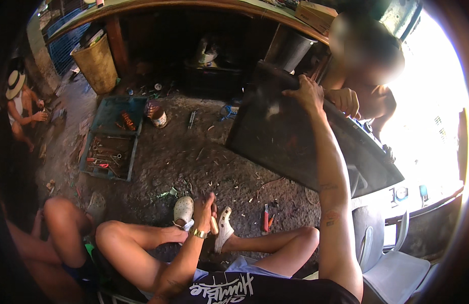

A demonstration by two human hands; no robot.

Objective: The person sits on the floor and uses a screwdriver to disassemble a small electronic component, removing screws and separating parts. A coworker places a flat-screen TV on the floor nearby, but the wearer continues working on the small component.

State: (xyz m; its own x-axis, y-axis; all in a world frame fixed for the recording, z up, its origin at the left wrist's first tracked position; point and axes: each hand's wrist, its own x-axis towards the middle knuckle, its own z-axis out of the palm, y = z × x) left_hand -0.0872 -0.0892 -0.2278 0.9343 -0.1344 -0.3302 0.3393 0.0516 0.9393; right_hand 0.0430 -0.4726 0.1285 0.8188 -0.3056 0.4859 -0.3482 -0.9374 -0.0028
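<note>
While white lettering (221,290) crosses the black shirt (290,291), the flat, dark, smudged panel (280,131) slants beside another person (384,101), the right hand's (310,95) grip curled over its upper edge; near a pale clog (183,209), the left hand's (206,215) grip is unclear.

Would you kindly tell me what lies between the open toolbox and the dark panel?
In the head view, a small can, a thin item, a blue tangle and scattered scraps lie between the toolbox and the dark panel.

The flat panel (280,126) is black, the toolbox (106,112) teal, and the wristwatch (198,233) gold.
</note>
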